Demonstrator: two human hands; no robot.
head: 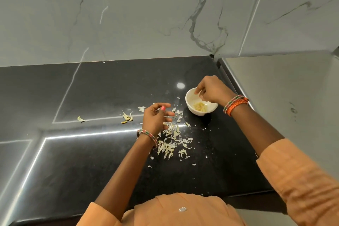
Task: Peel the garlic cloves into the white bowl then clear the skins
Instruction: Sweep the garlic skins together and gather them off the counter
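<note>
Several peeled cloves (200,107) are lying in the bowl (190,97) on the desk (91,161); their direction is unclear. Right hand (211,91) is hanging curled over it, grip unclear; left hand (157,117) is hovering loose above skins (168,145). No writing is showing.

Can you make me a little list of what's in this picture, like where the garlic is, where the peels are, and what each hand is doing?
surface: black countertop
bowl: white bowl, upright on the countertop
garlic: peeled cloves lying inside the bowl
skins: garlic skins scattered on the countertop, left of and nearer than the bowl
stray bits: a few more garlic pieces further left
right hand: over the bowl, fingers reaching down into it; what it holds cannot be told
left hand: above the skins, fingers loosely spread, holding nothing visible
wall: grey marble tiles behind
</note>
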